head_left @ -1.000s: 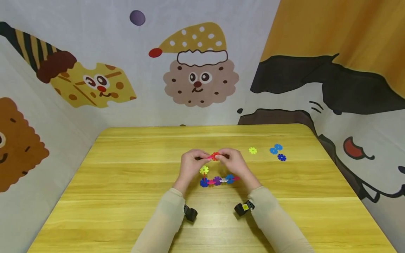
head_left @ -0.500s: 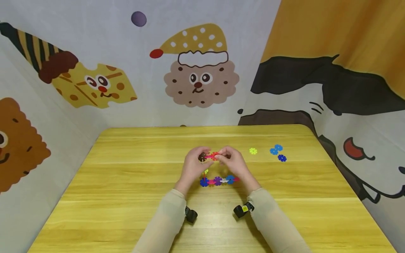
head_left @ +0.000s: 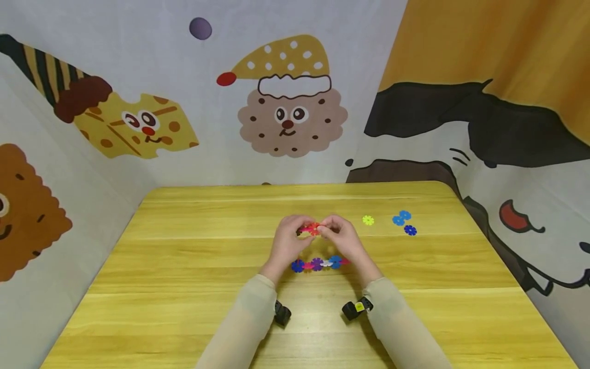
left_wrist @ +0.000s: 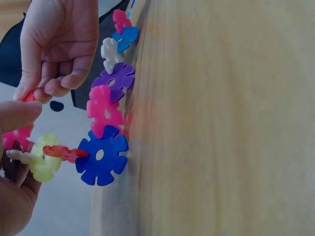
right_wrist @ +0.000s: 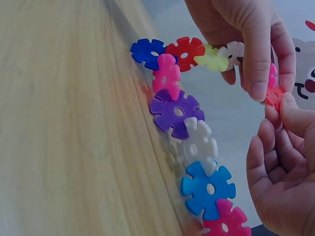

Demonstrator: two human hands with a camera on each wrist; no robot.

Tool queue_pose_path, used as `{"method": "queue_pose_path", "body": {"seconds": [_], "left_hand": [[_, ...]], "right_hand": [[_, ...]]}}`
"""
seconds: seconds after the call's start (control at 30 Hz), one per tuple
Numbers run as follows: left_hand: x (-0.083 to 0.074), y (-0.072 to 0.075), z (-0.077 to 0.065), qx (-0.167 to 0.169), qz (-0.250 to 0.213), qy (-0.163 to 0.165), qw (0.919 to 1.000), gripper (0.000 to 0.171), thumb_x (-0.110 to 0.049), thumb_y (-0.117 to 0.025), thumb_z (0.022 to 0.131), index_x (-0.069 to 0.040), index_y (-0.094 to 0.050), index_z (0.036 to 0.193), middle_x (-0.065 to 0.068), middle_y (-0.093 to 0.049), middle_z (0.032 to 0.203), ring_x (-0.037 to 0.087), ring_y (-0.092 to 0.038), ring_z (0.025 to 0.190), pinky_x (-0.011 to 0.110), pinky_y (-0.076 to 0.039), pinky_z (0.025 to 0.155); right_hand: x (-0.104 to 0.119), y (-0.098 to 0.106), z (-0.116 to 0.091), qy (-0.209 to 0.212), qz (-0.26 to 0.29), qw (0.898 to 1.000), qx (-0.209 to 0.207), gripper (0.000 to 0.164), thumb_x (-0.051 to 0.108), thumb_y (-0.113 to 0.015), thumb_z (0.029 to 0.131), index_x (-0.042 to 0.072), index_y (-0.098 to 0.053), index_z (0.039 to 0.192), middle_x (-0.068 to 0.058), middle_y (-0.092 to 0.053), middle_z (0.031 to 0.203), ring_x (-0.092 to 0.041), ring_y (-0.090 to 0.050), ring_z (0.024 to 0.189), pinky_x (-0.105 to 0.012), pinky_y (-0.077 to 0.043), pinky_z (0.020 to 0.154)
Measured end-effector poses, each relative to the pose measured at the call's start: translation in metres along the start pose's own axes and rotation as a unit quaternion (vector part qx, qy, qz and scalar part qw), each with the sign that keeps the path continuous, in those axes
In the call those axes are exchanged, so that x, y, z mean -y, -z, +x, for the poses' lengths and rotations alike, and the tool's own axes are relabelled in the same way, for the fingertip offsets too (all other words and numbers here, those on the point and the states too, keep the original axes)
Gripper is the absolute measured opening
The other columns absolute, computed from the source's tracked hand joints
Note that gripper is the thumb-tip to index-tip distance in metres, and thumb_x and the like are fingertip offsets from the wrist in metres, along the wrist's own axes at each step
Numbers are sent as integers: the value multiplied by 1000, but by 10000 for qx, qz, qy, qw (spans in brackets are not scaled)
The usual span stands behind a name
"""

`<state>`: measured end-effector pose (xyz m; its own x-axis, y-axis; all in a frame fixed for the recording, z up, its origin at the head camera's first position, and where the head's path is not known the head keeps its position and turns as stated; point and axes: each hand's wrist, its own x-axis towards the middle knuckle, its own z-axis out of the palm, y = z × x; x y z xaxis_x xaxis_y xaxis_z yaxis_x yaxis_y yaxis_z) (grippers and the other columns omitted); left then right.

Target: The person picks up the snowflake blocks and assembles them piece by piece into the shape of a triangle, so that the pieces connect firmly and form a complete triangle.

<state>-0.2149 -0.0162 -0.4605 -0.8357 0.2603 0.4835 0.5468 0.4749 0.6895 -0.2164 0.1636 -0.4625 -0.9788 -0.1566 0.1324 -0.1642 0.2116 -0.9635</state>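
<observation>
A chain of interlocking plastic snowflake discs runs along the table and bends up toward the hands. Its lower row includes a blue disc (left_wrist: pixel 102 156), a purple disc (right_wrist: pixel 177 112) and a white disc (right_wrist: pixel 196 146). From the blue corner, a red disc (right_wrist: pixel 185 54) and a yellow disc (left_wrist: pixel 44 157) lead to my left hand (head_left: pixel 288 240), which curls round the chain's raised end. A dark brown disc and a pink disc (left_wrist: pixel 18 136) are partly hidden in its grip. My right hand (head_left: pixel 342 237) pinches the orange-red disc (right_wrist: pixel 274 97) at the end, where the fingertips meet.
Loose discs lie to the right on the wooden table (head_left: pixel 184 287): a yellow one (head_left: pixel 367 220), two light blue ones (head_left: pixel 399 220) close together, and a dark blue one (head_left: pixel 410 230). A cartoon-printed cloth (head_left: pixel 184 169) hangs behind the table.
My left hand loosened from the pink disc, spread around the brown and pink discs, then closed in and moved slightly right toward the orange-red disc. My right hand has barely moved.
</observation>
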Motion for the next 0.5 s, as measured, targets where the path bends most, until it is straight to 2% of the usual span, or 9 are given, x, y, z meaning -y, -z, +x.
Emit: {"method": "queue_pose_path", "body": {"seconds": [0.13, 0.3, 0.4, 0.5], "left_hand": [[0, -4, 0, 49, -11, -31, 10000, 33, -3, -85, 77, -10, -72, 106, 1, -71, 103, 21, -59, 98, 38, -49, 89], [-1, -6, -1, 98, -45, 57, 9999, 33, -2, -84, 77, -9, -72, 106, 1, -71, 102, 19, -58, 94, 34, -50, 82], [-1, -5, -1, 159, -38, 162, 9997, 33, -2, -84, 78, -9, -72, 107, 1, -70, 100, 19, -58, 93, 32, -51, 80], [-2, -4, -1, 234, -43, 292, 9993, 34, -2, -83, 79, -10, -71, 109, 1, -70, 101, 19, -58, 94, 31, -52, 81]], "right_hand": [[5, 2, -2, -72, 127, 9999, 49, 11, 2, -64, 96, -9, -63, 97, -7, -65, 80, -17, -56, 74, -43, -50, 72], [-6, 11, -1, 22, 41, 10000, -44, 15, 8, -65, 97, -7, -65, 101, -7, -67, 85, -17, -58, 77, -39, -52, 75], [-13, 25, 0, 63, -409, 9985, -360, 18, 11, -66, 96, -5, -66, 103, -9, -68, 90, -18, -61, 81, -33, -53, 76], [-18, 46, 0, -52, -1105, 9912, -731, 20, 15, -67, 96, -3, -67, 105, -12, -69, 94, -20, -62, 85, -28, -52, 75]]}}
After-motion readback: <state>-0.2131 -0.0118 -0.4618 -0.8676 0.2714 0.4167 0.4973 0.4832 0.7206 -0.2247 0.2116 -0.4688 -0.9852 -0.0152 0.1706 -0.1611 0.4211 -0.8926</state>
